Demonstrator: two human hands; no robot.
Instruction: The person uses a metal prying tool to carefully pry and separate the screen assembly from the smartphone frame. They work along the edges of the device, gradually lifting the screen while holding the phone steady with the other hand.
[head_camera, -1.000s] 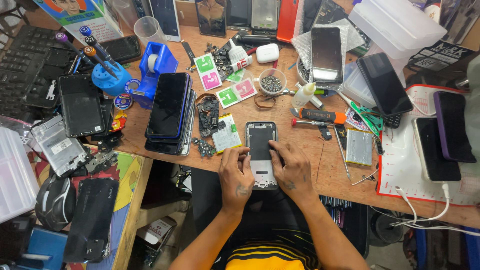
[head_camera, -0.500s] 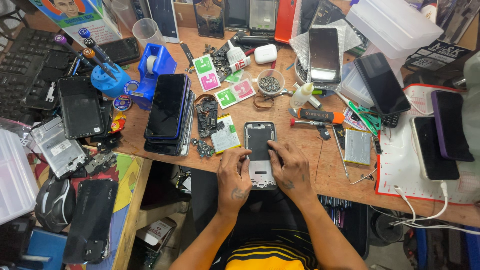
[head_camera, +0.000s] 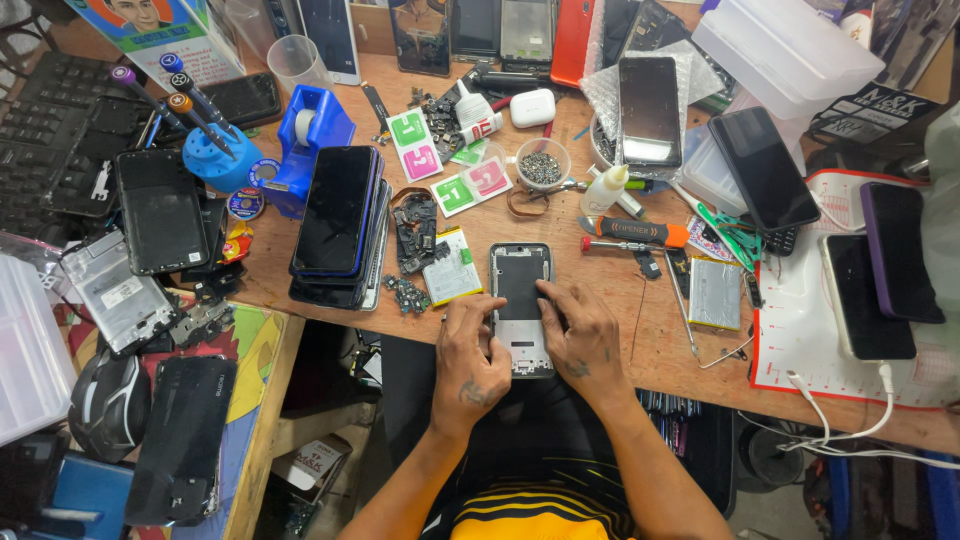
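Both hands rest on an opened grey smartphone frame with a dark inner panel (head_camera: 521, 300) that lies flat at the near edge of the cluttered wooden workbench (head_camera: 640, 330), about midway along it. The left hand (head_camera: 470, 355) lies on the frame's lower left side, fingers curled and pressing against it. The right hand (head_camera: 583, 335) covers the lower right side, fingers spread and bent, fingertips (head_camera: 545, 291) touching the dark panel. Neither hand lifts the frame. Just left of it lies a flat battery with a green and white label (head_camera: 452, 266), beside a dark circuit board (head_camera: 415, 228). Further left sits a stack of dark smartphones (head_camera: 337, 225). An orange-handled screwdriver (head_camera: 635, 231) lies near, toward the right.
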